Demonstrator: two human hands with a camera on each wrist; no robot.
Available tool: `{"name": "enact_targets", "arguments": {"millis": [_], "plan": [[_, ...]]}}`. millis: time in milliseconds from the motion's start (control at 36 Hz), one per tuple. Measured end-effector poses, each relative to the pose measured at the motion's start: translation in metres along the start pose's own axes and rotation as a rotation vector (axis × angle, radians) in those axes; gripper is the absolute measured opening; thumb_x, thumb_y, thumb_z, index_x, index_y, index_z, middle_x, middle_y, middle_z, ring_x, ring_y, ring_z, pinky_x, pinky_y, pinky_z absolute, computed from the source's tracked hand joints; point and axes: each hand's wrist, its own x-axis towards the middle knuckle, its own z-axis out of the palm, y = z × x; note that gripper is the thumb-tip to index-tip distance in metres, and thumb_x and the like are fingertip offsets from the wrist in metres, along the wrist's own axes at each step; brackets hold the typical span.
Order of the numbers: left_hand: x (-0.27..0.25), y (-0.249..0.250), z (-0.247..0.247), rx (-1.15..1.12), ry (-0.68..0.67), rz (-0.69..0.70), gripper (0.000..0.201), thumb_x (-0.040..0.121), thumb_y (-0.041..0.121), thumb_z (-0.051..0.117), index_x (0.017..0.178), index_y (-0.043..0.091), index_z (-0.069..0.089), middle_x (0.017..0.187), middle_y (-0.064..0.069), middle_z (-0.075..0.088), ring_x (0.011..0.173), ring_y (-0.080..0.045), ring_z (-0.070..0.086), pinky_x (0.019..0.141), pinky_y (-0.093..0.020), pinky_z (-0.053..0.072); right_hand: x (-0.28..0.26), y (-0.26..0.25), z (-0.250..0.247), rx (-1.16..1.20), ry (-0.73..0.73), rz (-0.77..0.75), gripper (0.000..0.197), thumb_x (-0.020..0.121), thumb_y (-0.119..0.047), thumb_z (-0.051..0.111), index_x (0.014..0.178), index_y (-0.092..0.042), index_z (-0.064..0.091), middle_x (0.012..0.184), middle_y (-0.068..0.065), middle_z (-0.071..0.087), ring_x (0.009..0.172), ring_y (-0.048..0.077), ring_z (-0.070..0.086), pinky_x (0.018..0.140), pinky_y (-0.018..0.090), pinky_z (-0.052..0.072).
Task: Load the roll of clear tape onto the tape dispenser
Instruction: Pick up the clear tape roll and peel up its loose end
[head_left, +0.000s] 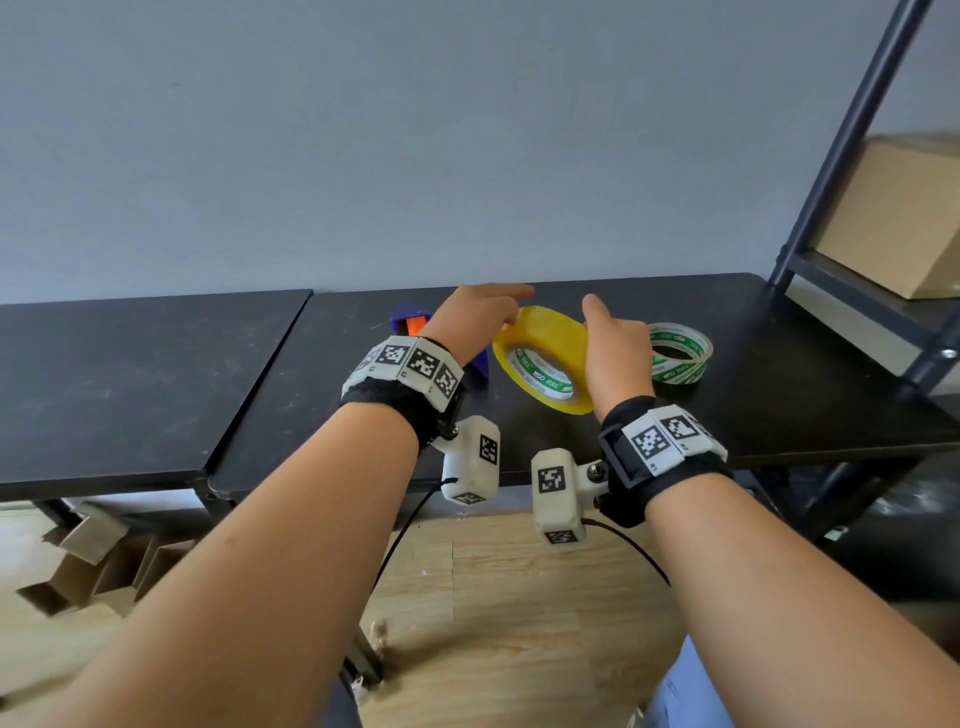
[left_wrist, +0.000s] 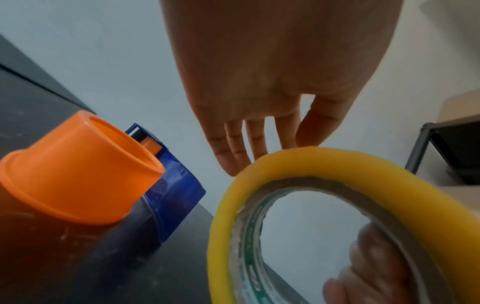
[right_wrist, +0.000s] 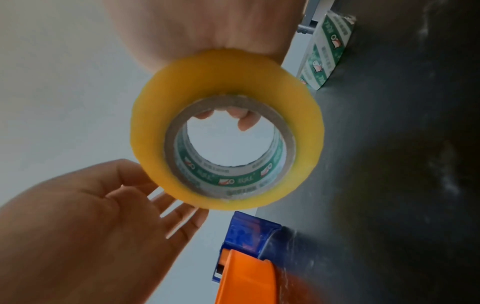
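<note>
Both forearms reach out nearest the head camera, each wrist strapped with a white marker band. My right hand (head_left: 618, 358) grips the fat roll of yellowish clear tape on its green-printed cardboard core (head_left: 543, 361); the right wrist view shows the palm against the outer winding and fingertips (right_wrist: 244, 121) curled over the far rim. I hold the roll off the black tabletop (head_left: 779, 415), tilted, its open core facing me. My left hand (head_left: 475, 322) is open, fingers straight, their tips touching the roll's upper left edge without curling round it.

What the next move turns on, as I judge it: the blue plastic tape dispenser with its orange hub (head_left: 413, 322) lies on the tabletop just left of the roll, under and behind my left hand. The orange hub (left_wrist: 85, 168) stands up as a short hollow drum, its open mouth turned toward the roll in the left wrist view. So the core's axis has to be lined up with the hub's axis, and the roll carried leftward and slid on. My left hand is nearer the dispenser and free to steady it.

Count: two rolls, the one I hold and a thinner, nearly spent roll (head_left: 680, 353) lying flat at the right; one dispenser; one cardboard box (head_left: 904, 218) on the black metal rack at far right.
</note>
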Motion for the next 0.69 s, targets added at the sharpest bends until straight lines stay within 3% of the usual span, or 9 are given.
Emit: {"name": "enact_targets", "arguments": {"millis": [56, 139, 194, 306, 417, 500, 583, 639, 694], "plan": [[0.007, -0.010, -0.004, -0.042, 0.006, -0.044, 0.045, 0.100, 0.012, 0.041, 0.145, 0.016, 0.041, 0.147, -0.006, 0.044, 0.135, -0.027, 0.043, 0.110, -0.037, 0.034, 0.000, -0.001, 0.000, 0.052, -0.018, 0.043, 0.037, 0.089, -0.040, 0.052, 0.068, -0.011, 0.045, 0.068, 0.014, 0.044, 0.067, 0.028, 0.044, 0.067, 0.043, 0.039], [0.006, -0.002, -0.010, -0.007, -0.030, -0.033, 0.029, 0.089, 0.020, 0.057, 0.114, 0.007, 0.063, 0.116, -0.007, 0.059, 0.104, -0.021, 0.054, 0.097, -0.036, 0.041, 0.000, -0.001, -0.005, 0.122, -0.047, 0.097, 0.035, 0.090, -0.039, 0.053, 0.065, -0.014, 0.053, 0.063, 0.007, 0.050, 0.065, 0.025, 0.049, 0.066, 0.038, 0.041], [0.007, -0.008, -0.016, -0.113, -0.097, -0.033, 0.033, 0.074, 0.018, 0.061, 0.106, 0.008, 0.065, 0.110, -0.014, 0.062, 0.099, -0.026, 0.058, 0.100, -0.040, 0.046, 0.003, 0.000, -0.009, 0.145, -0.049, 0.102, 0.035, 0.094, -0.035, 0.051, 0.065, -0.014, 0.052, 0.062, 0.005, 0.050, 0.063, 0.022, 0.048, 0.062, 0.034, 0.039], [0.003, -0.003, -0.018, -0.066, -0.241, 0.032, 0.025, 0.090, 0.002, 0.048, 0.110, 0.009, 0.061, 0.111, -0.013, 0.059, 0.102, -0.025, 0.054, 0.083, -0.030, 0.049, 0.010, 0.003, -0.014, 0.110, 0.001, 0.060, 0.042, 0.096, -0.035, 0.044, 0.062, -0.014, 0.055, 0.067, 0.005, 0.057, 0.069, 0.023, 0.054, 0.068, 0.035, 0.041], [-0.003, -0.004, -0.021, -0.040, -0.337, 0.057, 0.028, 0.091, 0.001, 0.054, 0.116, 0.009, 0.063, 0.111, -0.012, 0.065, 0.102, -0.025, 0.061, 0.084, -0.032, 0.053, 0.016, 0.008, -0.017, 0.064, 0.081, -0.003, 0.055, 0.101, -0.040, 0.031, 0.062, -0.020, 0.065, 0.082, 0.007, 0.070, 0.084, 0.027, 0.064, 0.083, 0.041, 0.050], [-0.005, -0.005, -0.018, -0.075, -0.310, 0.059, 0.028, 0.090, 0.003, 0.058, 0.115, 0.013, 0.065, 0.100, -0.005, 0.070, 0.089, -0.018, 0.067, 0.076, -0.026, 0.054, 0.018, 0.007, -0.018, 0.059, 0.155, -0.084, 0.046, 0.101, -0.039, 0.033, 0.081, -0.014, 0.066, 0.093, 0.004, 0.069, 0.087, 0.022, 0.062, 0.084, 0.040, 0.050], [-0.003, -0.005, -0.012, -0.087, -0.231, 0.090, 0.033, 0.088, 0.005, 0.063, 0.119, 0.014, 0.065, 0.101, -0.004, 0.071, 0.092, -0.017, 0.067, 0.085, -0.027, 0.053, 0.021, 0.005, -0.018, 0.085, 0.225, -0.137, 0.025, 0.097, -0.038, 0.048, 0.096, -0.013, 0.054, 0.098, 0.006, 0.063, 0.084, 0.020, 0.057, 0.067, 0.030, 0.040], [-0.001, -0.004, -0.008, -0.107, -0.152, 0.115, 0.036, 0.086, 0.005, 0.067, 0.121, 0.012, 0.066, 0.105, -0.007, 0.070, 0.100, -0.021, 0.066, 0.094, -0.032, 0.052, 0.022, 0.004, -0.019, 0.097, 0.196, -0.131, 0.027, 0.095, -0.038, 0.051, 0.085, -0.013, 0.050, 0.082, 0.003, 0.057, 0.073, 0.019, 0.050, 0.058, 0.027, 0.034], [0.001, -0.005, -0.004, -0.133, -0.072, 0.142, 0.036, 0.082, 0.006, 0.070, 0.118, 0.012, 0.068, 0.107, -0.006, 0.071, 0.102, -0.021, 0.066, 0.097, -0.033, 0.050, 0.021, 0.002, -0.018, 0.055, 0.082, -0.102, 0.039, 0.095, -0.041, 0.050, 0.070, -0.011, 0.049, 0.069, 0.003, 0.051, 0.066, 0.021, 0.045, 0.063, 0.034, 0.039]]}}
